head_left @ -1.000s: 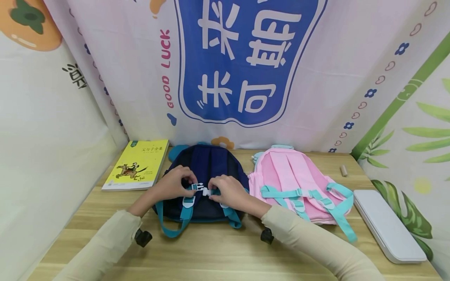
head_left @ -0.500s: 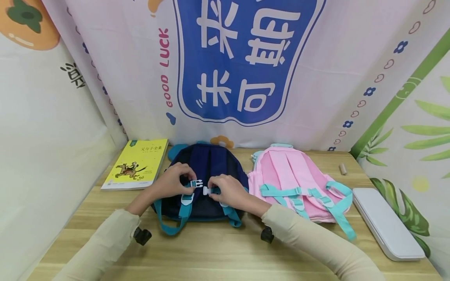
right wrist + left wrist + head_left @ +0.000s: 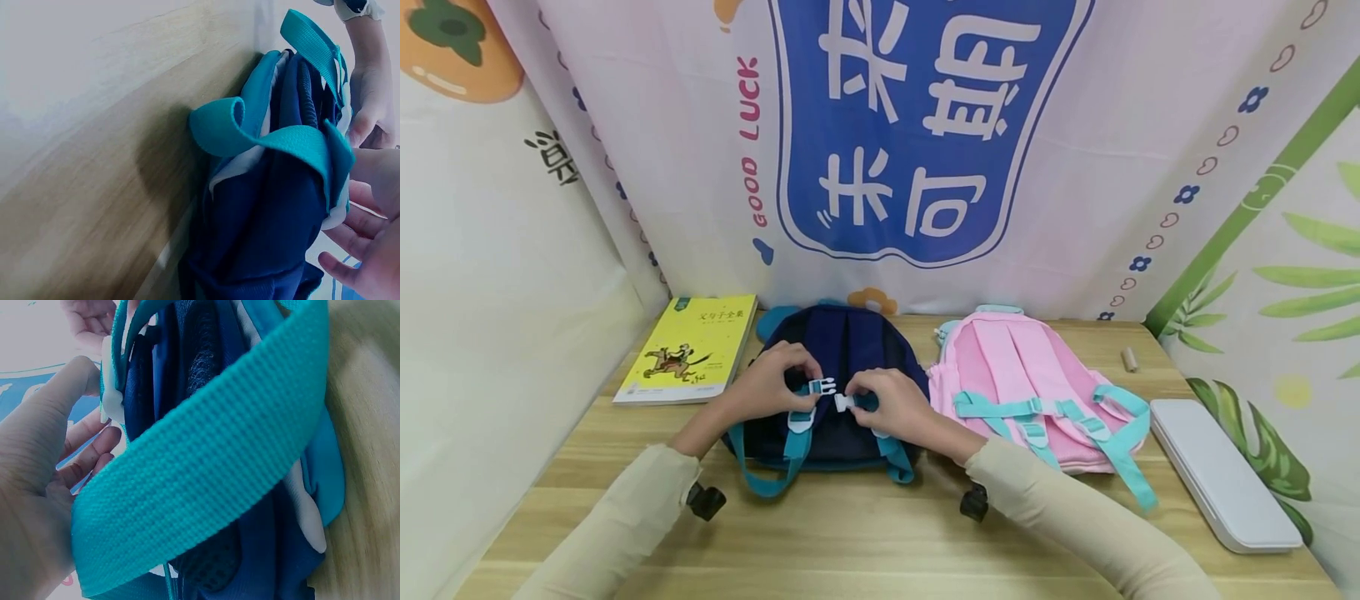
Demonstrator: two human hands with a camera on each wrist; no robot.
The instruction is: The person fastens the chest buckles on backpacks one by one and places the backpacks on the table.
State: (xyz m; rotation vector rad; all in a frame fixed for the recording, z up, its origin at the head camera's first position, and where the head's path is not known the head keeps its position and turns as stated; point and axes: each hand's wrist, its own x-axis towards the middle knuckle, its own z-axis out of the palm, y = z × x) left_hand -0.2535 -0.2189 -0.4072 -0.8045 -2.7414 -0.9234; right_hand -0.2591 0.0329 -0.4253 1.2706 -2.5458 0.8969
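Note:
A navy backpack (image 3: 832,450) with teal straps lies back side up on the table. My left hand (image 3: 769,387) pinches the pronged half (image 3: 826,386) of its white strap buckle. The socket half (image 3: 843,403) is held between the thumb and fingers of my right hand (image 3: 891,407). The two halves are apart, the pronged one slightly higher. In the left wrist view, a wide teal strap (image 3: 206,450) crosses in front of the backpack and hides part of it. A looped teal strap end (image 3: 269,134) hangs below my right hand in the right wrist view.
A pink backpack (image 3: 1060,367) with mint straps lies right beside the navy one. To the left is a yellow book (image 3: 688,350). A white case (image 3: 1225,475) and a small beige cylinder (image 3: 1130,360) lie on the right of the wooden table (image 3: 865,542). Printed cloth hangs behind.
The buckle halves have drawn apart: the pronged half rose a little in my left hand, and the socket half stays lower in my right hand. The head view shifted slightly.

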